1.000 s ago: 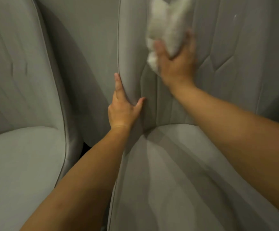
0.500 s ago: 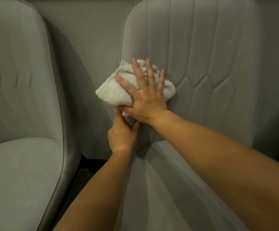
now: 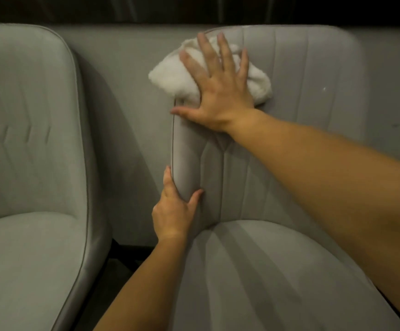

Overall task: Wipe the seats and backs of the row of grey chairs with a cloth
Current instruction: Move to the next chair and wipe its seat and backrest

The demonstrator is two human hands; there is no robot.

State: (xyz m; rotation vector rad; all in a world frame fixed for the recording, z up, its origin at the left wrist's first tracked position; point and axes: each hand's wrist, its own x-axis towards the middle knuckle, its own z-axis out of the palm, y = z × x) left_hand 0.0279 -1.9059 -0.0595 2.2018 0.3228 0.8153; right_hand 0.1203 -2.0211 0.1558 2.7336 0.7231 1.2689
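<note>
A grey padded chair (image 3: 301, 115) with stitched panels fills the right half of the view. My right hand (image 3: 220, 87) lies flat, fingers spread, pressing a white cloth (image 3: 172, 75) against the top left corner of its back. My left hand (image 3: 173, 209) grips the left edge of that back, low down near the seat (image 3: 265, 271). A second grey chair (image 3: 27, 139) stands to the left, untouched.
A grey wall panel (image 3: 127, 115) runs behind both chairs, with a dark band above it. A narrow gap with dark floor (image 3: 120, 259) separates the two chairs.
My right hand has slid the cloth up the chair back from its lower left part to the top left corner. My left hand has kept its grip on the edge.
</note>
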